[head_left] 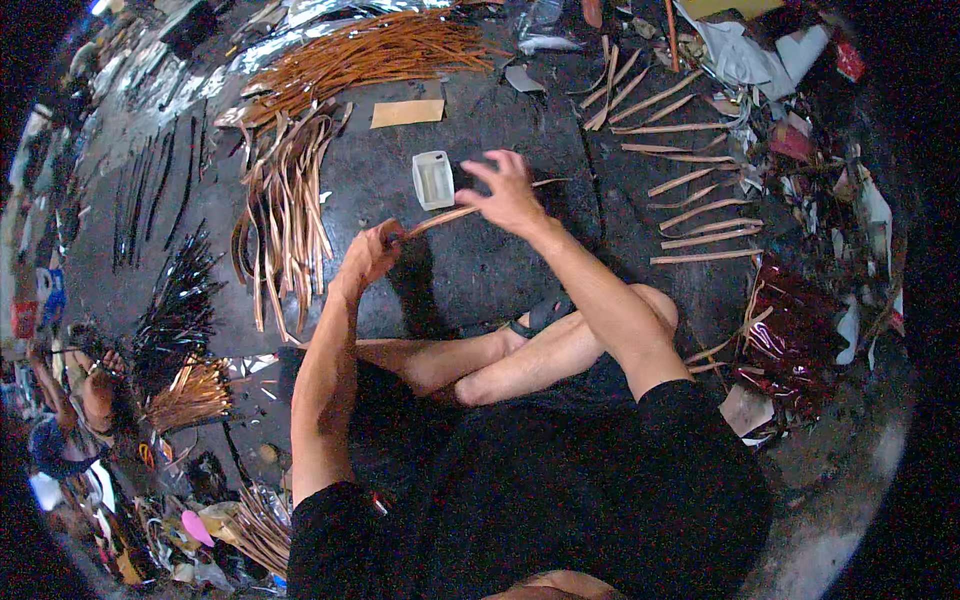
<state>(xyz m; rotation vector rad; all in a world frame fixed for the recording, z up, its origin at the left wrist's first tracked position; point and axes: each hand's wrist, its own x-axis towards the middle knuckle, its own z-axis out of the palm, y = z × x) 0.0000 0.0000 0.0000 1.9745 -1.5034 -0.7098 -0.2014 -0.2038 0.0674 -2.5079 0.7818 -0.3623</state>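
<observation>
Cane strip: one thin, flat, tan length, slightly bowed, held just above the dark floor in front of the seated person's crossed legs.

Left hand: fist closed round the strip's near end. Right hand: thumb and forefinger pinched on the strip further along, remaining fingers fanned wide above it. The far tip runs out past the right hand.

Step in hand, as judged: a single strip is being drawn or smoothed between the two hands, one piece at a time. The next move would seem to call for steady tension from the left fist and a light, sliding pinch from the right, since so narrow a strip would likely kink or split under a sharp bend.

Nearby items:
- Small white rectangular plastic container, open-topped, on the floor just beyond the hands; contents cannot be told.
- Loose bundle of curved strips, pale brown, lying to the left.
- Larger sheaf of orange-brown strips, long and fine, further back.
- Short single strips laid out apart, roughly parallel, to the right.
- Flat tan card, rectangular.
- Dark thin rods, fanned, far left.
- Crumpled red glossy wrapping, right.

Floor surface: dark, dull, gritty-looking.
</observation>
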